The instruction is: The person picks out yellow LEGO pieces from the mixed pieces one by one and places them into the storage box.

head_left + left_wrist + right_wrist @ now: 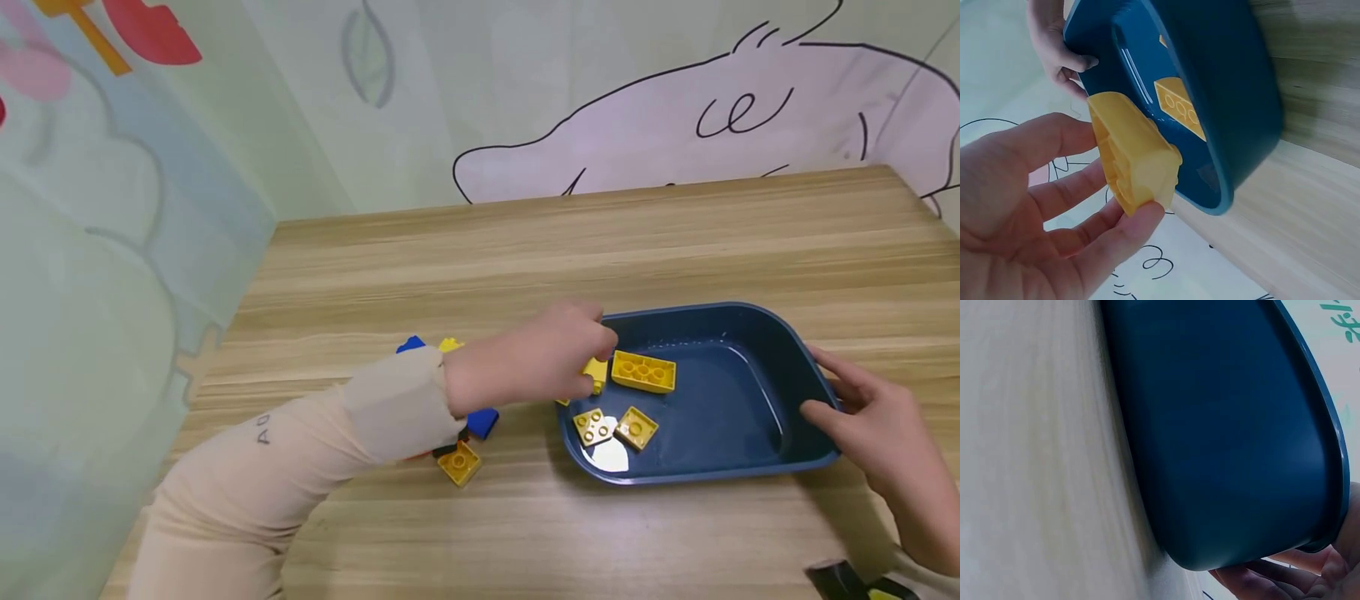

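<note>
My left hand [551, 350] is over the left end of a dark blue tray [720, 400]. Its fingers and thumb pinch a yellow toy building brick [1135, 147], whose hollow underside faces the palm in the left wrist view. On the tray floor lie a long yellow brick [643, 372] and two small yellow bricks, one studs up [592, 427] and one hollow side up [637, 428]. At the tray's right end my right hand [877, 425] grips the rim, thumb inside and fingers outside against the wall.
Left of the tray, a loose pile with a blue brick [482, 423] and a yellow brick [459, 463] lies on the wooden table [570, 533], partly hidden by my left sleeve [300, 467]. A wall with drawings [517, 92] stands behind the table.
</note>
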